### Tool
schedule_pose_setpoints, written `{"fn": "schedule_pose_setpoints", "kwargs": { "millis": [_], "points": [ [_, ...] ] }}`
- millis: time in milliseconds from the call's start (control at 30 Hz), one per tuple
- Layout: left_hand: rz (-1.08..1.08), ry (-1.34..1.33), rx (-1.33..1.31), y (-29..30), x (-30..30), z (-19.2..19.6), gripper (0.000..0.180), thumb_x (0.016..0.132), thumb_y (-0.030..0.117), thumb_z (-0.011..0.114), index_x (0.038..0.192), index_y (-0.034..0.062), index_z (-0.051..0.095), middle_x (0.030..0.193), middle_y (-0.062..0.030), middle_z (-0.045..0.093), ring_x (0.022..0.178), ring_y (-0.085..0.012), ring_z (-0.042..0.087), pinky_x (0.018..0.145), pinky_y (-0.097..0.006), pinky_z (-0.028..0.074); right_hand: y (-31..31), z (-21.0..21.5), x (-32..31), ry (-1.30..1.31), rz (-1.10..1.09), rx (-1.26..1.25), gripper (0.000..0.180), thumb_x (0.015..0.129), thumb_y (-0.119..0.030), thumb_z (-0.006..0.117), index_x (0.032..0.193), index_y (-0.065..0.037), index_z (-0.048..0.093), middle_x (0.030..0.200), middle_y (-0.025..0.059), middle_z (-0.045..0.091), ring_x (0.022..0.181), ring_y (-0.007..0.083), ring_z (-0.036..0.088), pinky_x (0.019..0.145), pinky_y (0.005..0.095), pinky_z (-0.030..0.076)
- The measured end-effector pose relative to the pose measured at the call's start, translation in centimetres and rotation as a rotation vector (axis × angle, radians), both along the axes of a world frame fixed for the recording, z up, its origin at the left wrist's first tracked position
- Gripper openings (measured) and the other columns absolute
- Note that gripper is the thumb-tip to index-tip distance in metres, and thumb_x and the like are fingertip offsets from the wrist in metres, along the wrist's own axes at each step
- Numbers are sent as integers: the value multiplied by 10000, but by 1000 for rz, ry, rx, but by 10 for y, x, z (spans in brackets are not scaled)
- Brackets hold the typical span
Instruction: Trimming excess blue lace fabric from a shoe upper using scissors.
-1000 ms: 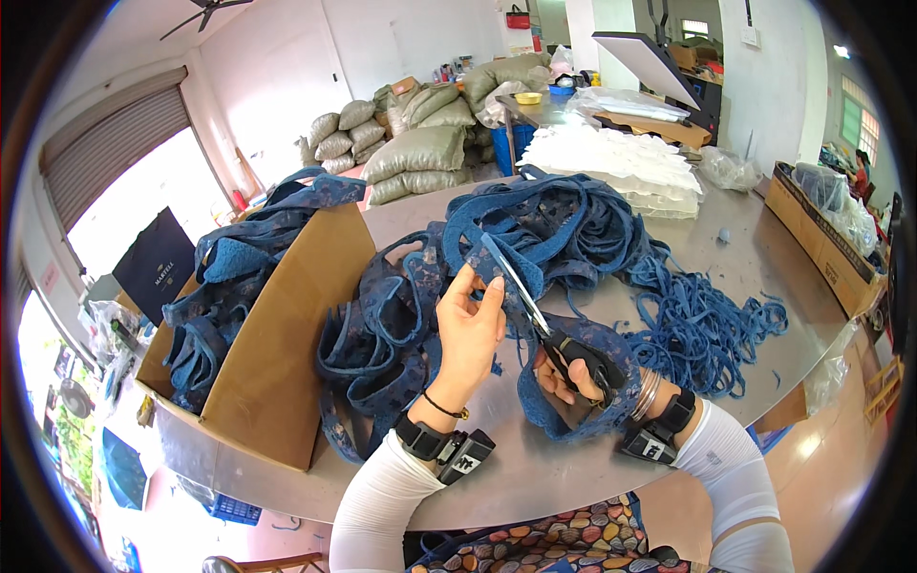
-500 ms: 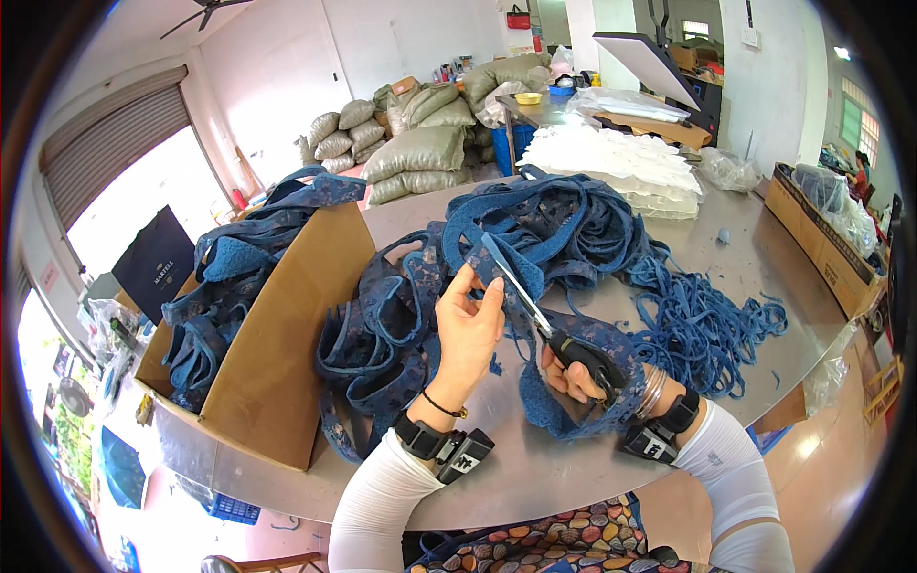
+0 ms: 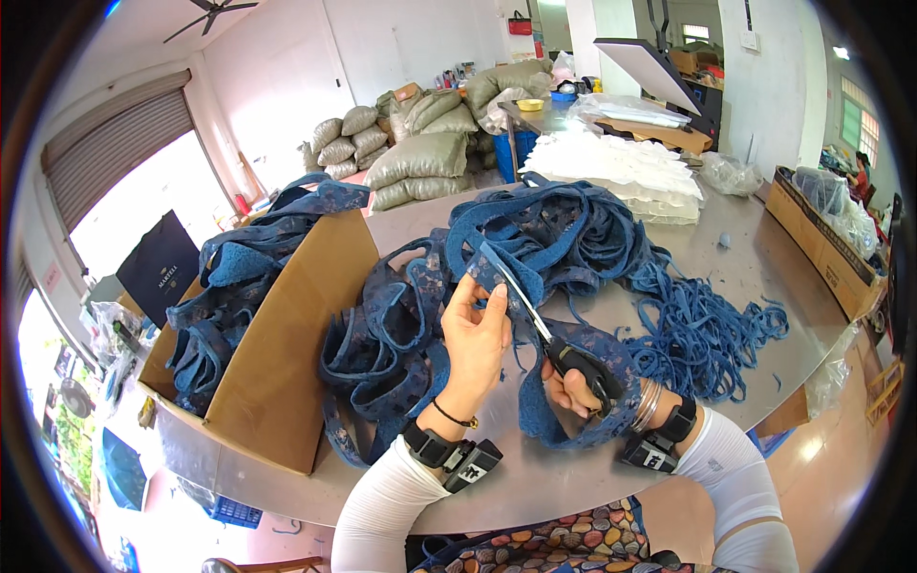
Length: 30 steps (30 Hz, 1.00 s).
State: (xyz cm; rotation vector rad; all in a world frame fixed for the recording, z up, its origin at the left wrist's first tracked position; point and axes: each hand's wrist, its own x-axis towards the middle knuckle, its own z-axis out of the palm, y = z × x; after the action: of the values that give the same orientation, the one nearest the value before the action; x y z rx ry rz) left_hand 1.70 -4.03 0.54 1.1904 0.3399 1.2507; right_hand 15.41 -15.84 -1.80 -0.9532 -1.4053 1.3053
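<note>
My left hand [image 3: 475,336] pinches the end of a blue patterned fabric strip [image 3: 485,267] and holds it up over the metal table [image 3: 755,277]. In my right hand [image 3: 573,387] are black-handled scissors [image 3: 549,336], their blades pointing up-left and meeting the strip just beside my left fingertips. The strip runs down under my right hand to a wider blue piece [image 3: 564,420] lying on the table. A heap of the same blue fabric loops [image 3: 554,229] lies behind both hands.
An open cardboard box [image 3: 287,353] stuffed with blue fabric stands at the left. Thin blue trimmings [image 3: 707,329] are scattered on the right. White folded stacks [image 3: 621,167], a heat press [image 3: 650,67] and stuffed sacks [image 3: 420,153] lie beyond. Cardboard trays [image 3: 821,248] line the right edge.
Both hands stay nearly where they were; the scissors have shifted only slightly along the strip.
</note>
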Motion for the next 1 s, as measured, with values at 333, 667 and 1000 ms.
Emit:
{"fn": "schedule_pose_setpoints", "kwargs": {
  "millis": [333, 667, 1000],
  "points": [
    [-75, 24, -4, -3, 1, 2, 178, 865, 61, 596, 1030, 26, 540, 778, 11, 506, 430, -22, 407, 351, -175, 284, 1, 2, 8, -41, 43, 171, 341, 932, -327, 475, 1023, 2, 484, 742, 45, 533, 540, 62, 456, 505, 177, 379],
    [-121, 23, 7, -1, 0, 2, 182, 875, 44, 575, 1054, 30, 545, 809, 12, 541, 424, -10, 390, 348, -169, 266, 4, -7, 10, 37, -1, 54, 287, 889, -269, 577, 969, -2, 512, 689, 37, 526, 494, 76, 475, 427, 183, 382],
    [-218, 9, -22, 9, -8, 3, 141, 860, 71, 607, 985, 38, 552, 684, 24, 507, 408, -39, 417, 342, -174, 282, 6, -4, 9, 259, 96, -52, 266, 855, -191, 628, 986, 9, 511, 677, 61, 531, 466, 107, 522, 381, 178, 411]
  ]
}}
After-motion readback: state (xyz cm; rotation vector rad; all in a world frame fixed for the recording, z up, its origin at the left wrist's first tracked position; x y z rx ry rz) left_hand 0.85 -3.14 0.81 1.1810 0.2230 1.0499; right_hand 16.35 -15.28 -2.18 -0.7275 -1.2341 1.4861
